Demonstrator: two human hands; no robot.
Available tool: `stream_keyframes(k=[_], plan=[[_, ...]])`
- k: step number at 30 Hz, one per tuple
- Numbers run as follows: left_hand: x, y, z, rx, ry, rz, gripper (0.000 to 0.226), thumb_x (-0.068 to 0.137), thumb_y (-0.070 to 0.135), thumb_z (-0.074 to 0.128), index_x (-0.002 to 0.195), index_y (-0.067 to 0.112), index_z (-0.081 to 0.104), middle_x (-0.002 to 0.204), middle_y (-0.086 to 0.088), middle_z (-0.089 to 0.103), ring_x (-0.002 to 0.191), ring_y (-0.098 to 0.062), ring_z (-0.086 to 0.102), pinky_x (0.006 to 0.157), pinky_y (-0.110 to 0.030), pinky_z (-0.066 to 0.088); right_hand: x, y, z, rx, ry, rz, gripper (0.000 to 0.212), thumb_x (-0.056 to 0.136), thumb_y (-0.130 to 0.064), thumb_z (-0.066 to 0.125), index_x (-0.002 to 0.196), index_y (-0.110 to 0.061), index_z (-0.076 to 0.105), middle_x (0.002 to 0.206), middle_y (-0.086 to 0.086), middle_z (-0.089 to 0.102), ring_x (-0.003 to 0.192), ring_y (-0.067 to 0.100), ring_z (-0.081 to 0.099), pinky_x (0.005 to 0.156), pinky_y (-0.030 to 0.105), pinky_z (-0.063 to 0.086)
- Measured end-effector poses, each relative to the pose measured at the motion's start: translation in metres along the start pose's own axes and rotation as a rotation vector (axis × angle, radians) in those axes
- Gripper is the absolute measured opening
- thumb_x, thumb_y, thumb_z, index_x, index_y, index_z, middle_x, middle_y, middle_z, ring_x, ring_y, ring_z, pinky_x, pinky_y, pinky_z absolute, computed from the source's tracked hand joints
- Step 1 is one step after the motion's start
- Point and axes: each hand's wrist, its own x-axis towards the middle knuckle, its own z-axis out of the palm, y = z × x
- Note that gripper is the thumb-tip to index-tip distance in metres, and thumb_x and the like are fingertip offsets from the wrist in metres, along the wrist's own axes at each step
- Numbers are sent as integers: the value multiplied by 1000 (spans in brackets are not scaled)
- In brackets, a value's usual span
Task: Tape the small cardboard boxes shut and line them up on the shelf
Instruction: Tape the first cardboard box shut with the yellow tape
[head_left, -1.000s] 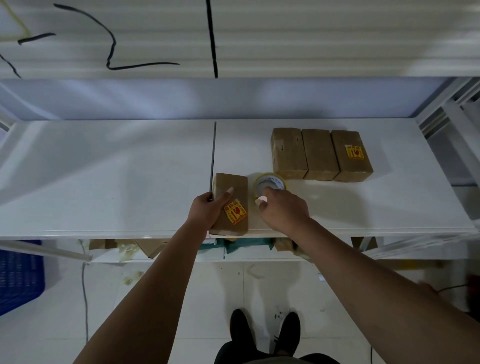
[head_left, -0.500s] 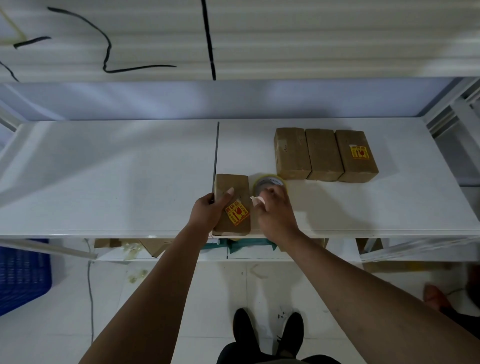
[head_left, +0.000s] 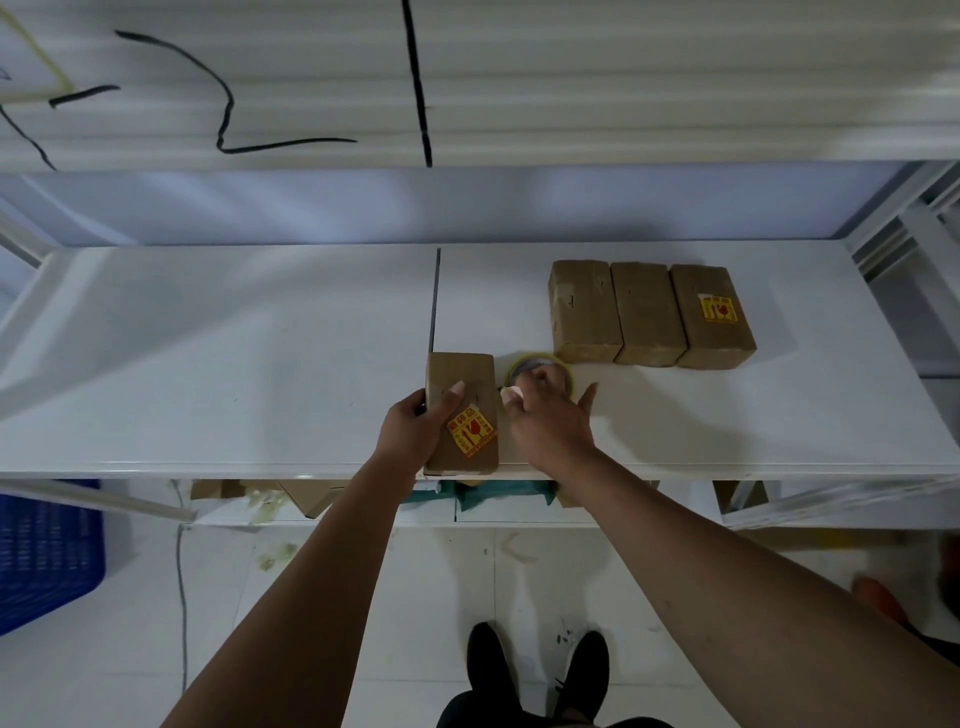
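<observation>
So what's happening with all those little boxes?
Someone is taping small cardboard boxes shut. Their left hand grips a stickered box near the front edge of the white shelf, and their right hand grasps the roll of tape right beside it. Farther back on the right, three more boxes stand side by side in a row.

Shelf board (head_left: 208, 364): smooth white, slight sheen. Front box (head_left: 460, 371) & box row (head_left: 647, 312) at 1 o'clock: matt brown cardboard. Tape roll (head_left: 535, 358): glossy plastic. Crate (head_left: 47, 561), 8 o'clock: blue plastic.
</observation>
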Motion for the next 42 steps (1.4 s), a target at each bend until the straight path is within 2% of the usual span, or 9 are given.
stream_keyframes(k=[12, 19, 22, 24, 25, 27, 31, 35, 42], plan=[[4, -1, 2, -129, 135, -56, 34, 95, 55, 71, 104, 22, 74, 102, -5, 78, 95, -25, 76, 89, -43, 63, -4, 3, -3, -117, -67, -108, 28, 107, -35, 40, 129, -23, 53, 143, 2, 30, 134, 29, 49, 118, 78, -5], [1, 1, -1, -95, 78, -50, 51, 94, 56, 71, 125, 16, 71, 108, -6, 79, 100, -27, 77, 94, -49, 63, 2, 9, -7, -59, -74, -117, 32, 106, -38, 38, 128, -22, 55, 142, 1, 40, 143, 21, 39, 122, 69, -11], [-1, 0, -5, -144, 19, -85, 51, 90, 56, 76, 122, 17, 72, 108, -8, 80, 101, -28, 78, 95, -52, 62, -3, 17, -18, 219, 67, -129, 32, 97, -38, 38, 103, -19, 63, 114, -4, 57, 122, 12, 47, 126, 57, 9], [-5, 2, -5, -159, -17, -83, 50, 91, 54, 76, 124, 17, 71, 108, -8, 80, 101, -28, 78, 93, -50, 63, -11, 27, -29, 409, 226, -105, 23, 95, -32, 45, 82, -15, 54, 90, -6, 53, 91, 13, 47, 101, 44, 40], [-6, 4, -4, -160, -30, -72, 49, 92, 53, 75, 125, 17, 71, 108, -8, 80, 100, -27, 78, 92, -48, 63, -14, 38, -31, 429, 289, -93, 23, 94, -29, 48, 77, -13, 50, 85, -5, 50, 83, 17, 46, 83, 41, 42], [-10, 10, 1, -161, -51, -49, 46, 93, 52, 74, 124, 19, 71, 107, -7, 80, 97, -25, 79, 87, -44, 65, -16, 72, -31, 277, 340, -66, 26, 94, -28, 46, 79, -9, 53, 84, 2, 52, 80, 23, 48, 67, 38, 36], [-20, 27, 16, -145, -76, 4, 39, 95, 53, 71, 120, 23, 72, 100, -2, 81, 89, -20, 80, 71, -34, 64, -24, 130, -29, -186, 262, 17, 38, 99, -38, 38, 105, -9, 63, 98, 12, 59, 91, 35, 57, 71, 36, 37], [-28, 44, 33, -136, -83, 37, 40, 93, 57, 71, 119, 26, 72, 96, 1, 82, 92, -21, 80, 81, -42, 66, -32, 148, -31, -470, 304, 30, 49, 95, -43, 27, 105, -13, 64, 89, 17, 60, 73, 36, 61, 66, 39, 39], [-43, 63, 61, -144, -92, 46, 47, 92, 61, 70, 124, 28, 70, 108, -2, 80, 102, -26, 77, 96, -54, 61, -26, 147, -44, -455, 316, 102, 45, 103, -52, 46, 121, -13, 57, 102, 16, 59, 82, 33, 63, 67, 35, 44]])
